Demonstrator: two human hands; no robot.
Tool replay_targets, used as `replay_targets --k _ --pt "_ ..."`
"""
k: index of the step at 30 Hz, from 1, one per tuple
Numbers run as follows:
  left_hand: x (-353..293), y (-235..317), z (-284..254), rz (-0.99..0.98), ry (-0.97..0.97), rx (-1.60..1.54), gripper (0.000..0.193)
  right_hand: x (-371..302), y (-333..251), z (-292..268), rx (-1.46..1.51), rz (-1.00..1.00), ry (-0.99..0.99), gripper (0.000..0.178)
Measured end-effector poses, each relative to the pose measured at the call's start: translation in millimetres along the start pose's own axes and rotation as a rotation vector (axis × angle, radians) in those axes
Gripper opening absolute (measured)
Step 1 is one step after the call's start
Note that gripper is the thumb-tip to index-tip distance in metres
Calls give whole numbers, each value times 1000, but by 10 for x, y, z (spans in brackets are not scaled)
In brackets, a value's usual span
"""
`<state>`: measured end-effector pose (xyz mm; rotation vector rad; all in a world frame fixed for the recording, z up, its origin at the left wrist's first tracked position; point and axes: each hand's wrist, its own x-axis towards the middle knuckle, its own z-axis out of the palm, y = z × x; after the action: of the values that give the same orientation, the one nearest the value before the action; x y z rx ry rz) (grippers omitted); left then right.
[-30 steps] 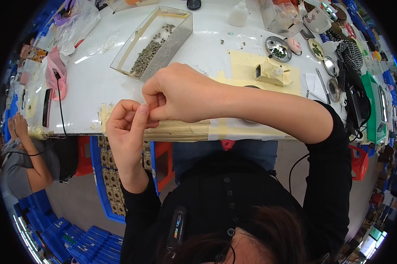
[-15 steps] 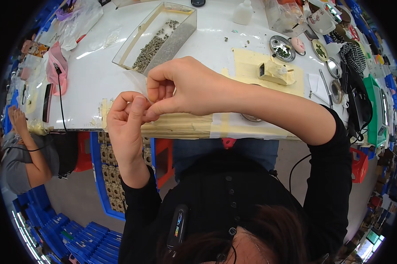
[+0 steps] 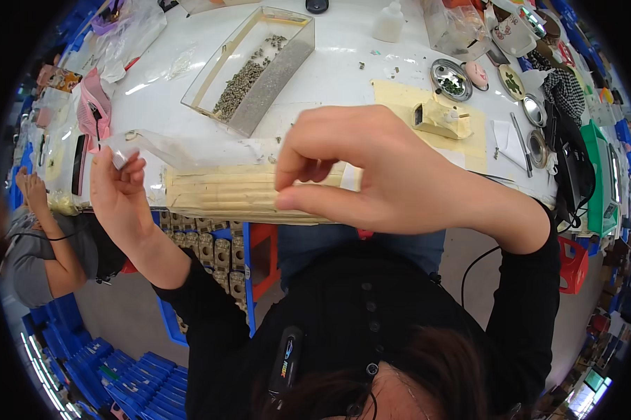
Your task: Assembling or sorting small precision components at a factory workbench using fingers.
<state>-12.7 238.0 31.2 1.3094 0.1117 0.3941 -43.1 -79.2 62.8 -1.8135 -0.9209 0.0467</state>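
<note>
My left hand [image 3: 123, 203] is raised over the left part of the table's front edge. Its thumb and fingers close on a piece of clear plastic film [image 3: 123, 151], which shines at the fingertips. More clear plastic [image 3: 203, 150] stretches along the table to its right; whether it is the same piece I cannot tell. My right hand [image 3: 378, 168] hovers over the front edge with its fingers curled and its thumb and forefinger tips nearly together. Anything between them is too small to make out. Behind the hands stands a clear box [image 3: 280, 66] with many small metallic pieces [image 3: 238, 87].
Yellow tape strips [image 3: 221, 192] cover the table's front edge. At the right are a taped block [image 3: 441, 120], a round metal dish [image 3: 450, 78] and tweezers [image 3: 520, 140]. A pink mesh pouch [image 3: 95, 105] lies left. Another person's hand [image 3: 32, 189] rests at far left.
My hands, together near the table edge before, have drawn apart. The left moved out to the left with the clear plastic; the right moved to the right and lower.
</note>
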Motion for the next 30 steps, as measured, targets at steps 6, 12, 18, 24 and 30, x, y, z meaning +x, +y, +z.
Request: replay_targets --k 6,12,18,24,30 --pt "1111 -196 251 8 75 96 29 -581 -306 -401 -82 105 35 8" --pt "1644 -818 494 77 -183 733 39 -1241 -403 -660 -114 321 384 7" --pt "1759 -1253 349 559 -384 1376 34 -1798 -430 -822 -107 404 571 13" --pt "2201 -1359 44 668 -360 1483 22 -2002 -312 -793 -63 402 646 13" --pt "2223 -1414 -27 678 -388 1329 23 -2068 -264 -783 -31 429 660 14"
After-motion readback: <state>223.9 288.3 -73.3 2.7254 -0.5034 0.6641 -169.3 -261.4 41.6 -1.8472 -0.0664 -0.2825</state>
